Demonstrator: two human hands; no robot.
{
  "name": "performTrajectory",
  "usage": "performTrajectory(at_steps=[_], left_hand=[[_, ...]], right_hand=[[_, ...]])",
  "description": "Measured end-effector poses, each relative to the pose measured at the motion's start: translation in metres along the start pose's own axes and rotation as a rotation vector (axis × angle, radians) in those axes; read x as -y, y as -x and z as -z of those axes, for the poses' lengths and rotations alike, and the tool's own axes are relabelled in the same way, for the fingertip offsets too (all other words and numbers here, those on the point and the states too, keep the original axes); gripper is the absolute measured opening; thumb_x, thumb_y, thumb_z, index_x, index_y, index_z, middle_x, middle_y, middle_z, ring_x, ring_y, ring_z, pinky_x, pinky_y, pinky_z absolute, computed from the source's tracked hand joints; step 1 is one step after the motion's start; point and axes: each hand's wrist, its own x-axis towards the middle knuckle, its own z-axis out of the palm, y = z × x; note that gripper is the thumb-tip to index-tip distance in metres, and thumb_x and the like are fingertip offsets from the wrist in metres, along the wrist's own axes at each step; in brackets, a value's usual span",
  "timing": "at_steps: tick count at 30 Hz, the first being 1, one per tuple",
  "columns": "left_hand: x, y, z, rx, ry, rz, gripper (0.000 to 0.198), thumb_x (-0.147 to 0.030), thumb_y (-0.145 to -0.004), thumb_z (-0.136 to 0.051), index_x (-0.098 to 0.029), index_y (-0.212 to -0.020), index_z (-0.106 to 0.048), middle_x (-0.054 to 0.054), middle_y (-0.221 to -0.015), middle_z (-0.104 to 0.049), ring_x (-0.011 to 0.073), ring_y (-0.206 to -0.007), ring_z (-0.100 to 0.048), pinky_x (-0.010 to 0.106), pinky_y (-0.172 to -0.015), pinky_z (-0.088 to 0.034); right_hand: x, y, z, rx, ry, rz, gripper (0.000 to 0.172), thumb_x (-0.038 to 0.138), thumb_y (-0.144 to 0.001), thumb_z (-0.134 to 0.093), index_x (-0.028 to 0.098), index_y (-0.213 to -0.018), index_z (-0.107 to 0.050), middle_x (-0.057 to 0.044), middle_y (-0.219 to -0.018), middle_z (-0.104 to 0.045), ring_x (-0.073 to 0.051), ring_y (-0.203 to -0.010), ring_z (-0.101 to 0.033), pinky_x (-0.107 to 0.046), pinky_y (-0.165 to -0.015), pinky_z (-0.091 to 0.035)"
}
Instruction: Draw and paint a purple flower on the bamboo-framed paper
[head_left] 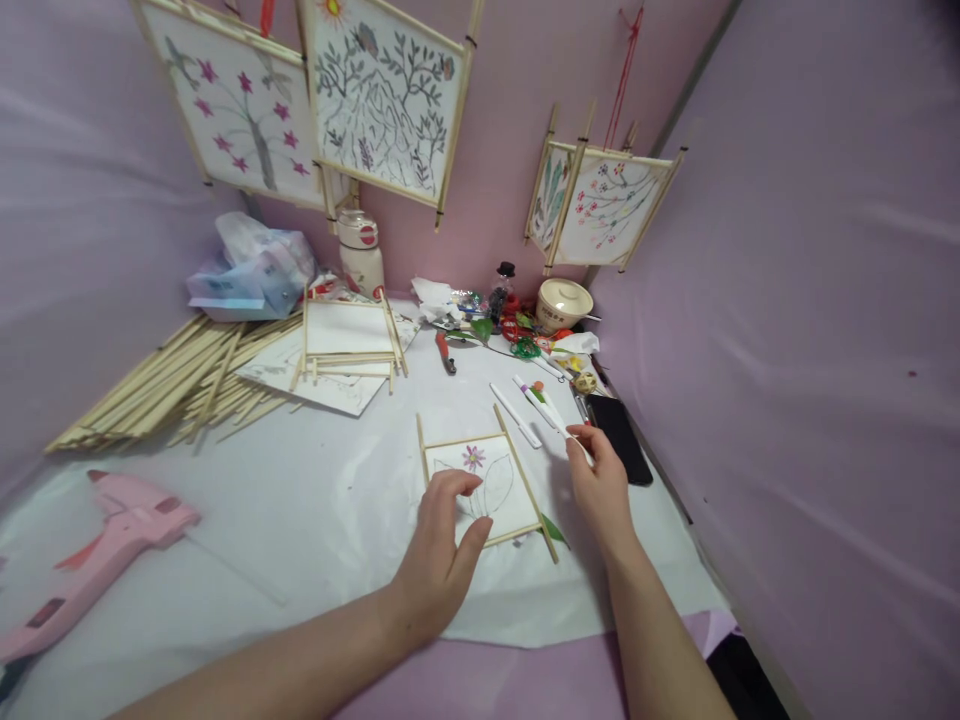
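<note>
A small framed drawing [499, 485] lies on the white-covered table, its paper edged with thin wooden sticks. A purple flower with a yellow centre and pencilled leaf outlines show on the paper. My left hand [442, 545] is over its left part, thumb and fingers apart with nothing between them, and covers some of the drawing. To the right of the frame, my right hand [600, 485] is closed on a white marker [541, 405] with a purple end pointing away from me. Another white pen [515, 415] lies between the frame and that marker. A green leaf [555, 532] sticks out beneath the frame's lower right corner.
A pink glue gun [124, 535] lies at left, below a pile of wooden sticks [172, 385] and another stick frame [349, 330]. A black phone [619, 440] is beside my right hand. Behind are a lidded bowl [562, 303], a bottle [361, 255] and hanging picture lanterns [615, 205].
</note>
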Motion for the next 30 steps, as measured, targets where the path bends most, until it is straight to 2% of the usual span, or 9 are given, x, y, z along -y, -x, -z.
performTrajectory(at_steps=[4,10,16,21,23,28,30], left_hand=[[-0.001,-0.002,0.001,0.005,-0.02,0.004,0.022,-0.028,-0.096,-0.043,-0.023,-0.118,-0.043,0.01,-0.114,-0.048,0.024,-0.11,-0.046,0.043,-0.096,-0.04],[-0.003,-0.003,0.002,0.043,-0.025,0.008,0.019,-0.028,-0.097,-0.041,-0.023,-0.114,-0.045,0.009,-0.114,-0.05,0.0233,-0.11,-0.047,0.041,-0.095,-0.04],[-0.004,-0.004,0.001,0.065,-0.024,-0.017,0.016,-0.028,-0.098,-0.039,-0.022,-0.111,-0.047,0.009,-0.112,-0.049,0.0231,-0.109,-0.045,0.043,-0.095,-0.039],[-0.006,-0.004,0.003,0.06,-0.062,-0.032,0.015,-0.026,-0.098,-0.039,-0.022,-0.11,-0.048,0.009,-0.111,-0.05,0.023,-0.108,-0.047,0.043,-0.094,-0.04],[-0.006,-0.002,0.003,0.069,-0.116,-0.114,0.014,-0.022,-0.096,-0.041,-0.022,-0.108,-0.049,0.009,-0.109,-0.052,0.0227,-0.105,-0.048,0.042,-0.091,-0.04],[-0.01,0.008,0.001,0.165,-0.284,-0.541,0.017,-0.012,-0.087,-0.048,-0.021,-0.1,-0.054,0.008,-0.103,-0.06,0.0224,-0.099,-0.053,0.042,-0.088,-0.035],[-0.014,0.01,0.001,0.221,-0.308,-0.665,0.018,-0.011,-0.085,-0.049,-0.021,-0.099,-0.055,0.007,-0.1,-0.063,0.0219,-0.097,-0.056,0.041,-0.087,-0.035]], right_hand=[[-0.013,-0.005,-0.001,0.027,0.167,0.071,0.028,0.03,-0.085,-0.049,0.018,-0.103,-0.066,-0.011,-0.104,-0.068,-0.028,-0.1,-0.059,-0.043,-0.092,-0.042],[-0.02,-0.005,-0.007,0.04,0.278,0.155,0.035,0.023,-0.085,-0.043,0.015,-0.109,-0.068,-0.013,-0.111,-0.069,-0.028,-0.107,-0.059,-0.044,-0.098,-0.042],[-0.022,-0.004,-0.012,0.063,0.344,0.222,0.039,0.023,-0.085,-0.044,0.016,-0.117,-0.066,-0.012,-0.113,-0.067,-0.027,-0.107,-0.057,-0.043,-0.096,-0.041],[-0.019,-0.004,-0.011,0.041,0.335,0.215,0.034,0.026,-0.086,-0.045,0.019,-0.111,-0.067,-0.011,-0.113,-0.066,-0.027,-0.109,-0.055,-0.043,-0.096,-0.039],[-0.018,-0.004,-0.01,0.017,0.327,0.203,0.032,0.026,-0.085,-0.046,0.019,-0.108,-0.067,-0.01,-0.112,-0.067,-0.027,-0.108,-0.056,-0.043,-0.096,-0.039],[-0.016,-0.005,-0.009,-0.034,0.293,0.176,0.029,0.027,-0.083,-0.048,0.02,-0.103,-0.067,-0.01,-0.108,-0.066,-0.026,-0.101,-0.058,-0.042,-0.092,-0.04],[-0.016,-0.005,-0.009,-0.034,0.281,0.174,0.028,0.026,-0.082,-0.048,0.02,-0.102,-0.067,-0.01,-0.107,-0.067,-0.026,-0.1,-0.058,-0.041,-0.092,-0.041]])
